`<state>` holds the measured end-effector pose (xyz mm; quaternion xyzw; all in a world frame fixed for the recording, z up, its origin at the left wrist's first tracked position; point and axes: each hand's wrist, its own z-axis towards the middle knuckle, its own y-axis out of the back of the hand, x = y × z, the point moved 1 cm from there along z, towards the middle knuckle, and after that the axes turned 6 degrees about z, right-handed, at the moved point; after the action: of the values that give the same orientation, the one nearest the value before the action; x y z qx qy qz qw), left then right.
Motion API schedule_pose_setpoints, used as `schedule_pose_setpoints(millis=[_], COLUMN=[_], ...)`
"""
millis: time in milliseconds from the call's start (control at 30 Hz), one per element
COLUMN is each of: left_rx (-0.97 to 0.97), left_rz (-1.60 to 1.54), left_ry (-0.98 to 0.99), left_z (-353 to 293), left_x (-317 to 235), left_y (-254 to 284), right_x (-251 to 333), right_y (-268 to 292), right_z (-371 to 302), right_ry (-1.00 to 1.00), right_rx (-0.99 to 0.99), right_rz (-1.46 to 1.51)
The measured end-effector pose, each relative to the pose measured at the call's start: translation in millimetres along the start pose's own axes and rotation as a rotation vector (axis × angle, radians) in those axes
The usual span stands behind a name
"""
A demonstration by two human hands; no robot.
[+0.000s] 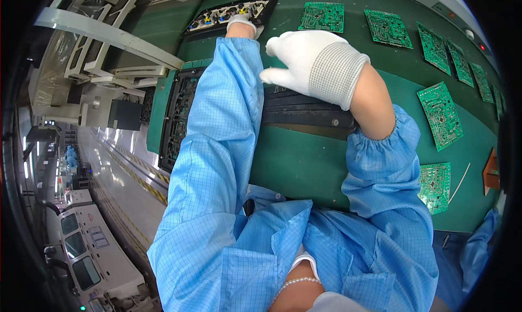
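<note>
My left hand (242,22), in a white glove, reaches far forward to a black frame (267,8) at the back. A board with yellow, blue and white components (217,16) sits in that frame. The fingers of this hand are mostly hidden, so I cannot see whether they grip anything. My right hand (310,56), also in a white knitted glove, hovers over a black fixture (307,113). Its thumb and fingers are apart, and nothing shows between them. The hand and wrist cover much of the fixture's upper part.
Several green circuit boards (322,16) lie along the back and right of the green table (302,159). Another black frame with boards (179,110) stands at the left edge. A white metal rail (109,34) crosses the upper left. A brown block (490,171) is at far right.
</note>
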<state>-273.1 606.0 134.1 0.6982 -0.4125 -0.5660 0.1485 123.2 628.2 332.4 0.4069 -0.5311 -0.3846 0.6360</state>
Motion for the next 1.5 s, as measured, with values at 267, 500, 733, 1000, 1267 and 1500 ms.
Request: schedule_pose_setpoints(millis=[267,500,733,1000,1267,1500], left_rx=[0.261,0.401,0.163,0.069,0.054,-0.076], left_rz=[-1.515,-1.447,-0.386,-1.148,-1.078,-0.972], left_ry=[0.339,0.192,-0.322,0.164,0.141,-0.028], left_z=[-167,-275,-340,-378,-370,-383], left_x=[-25,48,182,230,239,212], left_y=[57,178,230,259,249,260], right_x=[-15,-8,-10,-17,-11,-17], right_y=[-6,-3,-8,-11,-9,-14], right_z=[-2,-4,-9,-8,-7,-9], right_ry=[-0.059,-0.034,0.018,0.04,-0.008,0.008], right_rx=[-0.069,-0.159,-0.258,-0.283,-0.248,-0.286], right_rz=[-0.022,-0.077,-0.109,-0.109,-0.088,-0.093])
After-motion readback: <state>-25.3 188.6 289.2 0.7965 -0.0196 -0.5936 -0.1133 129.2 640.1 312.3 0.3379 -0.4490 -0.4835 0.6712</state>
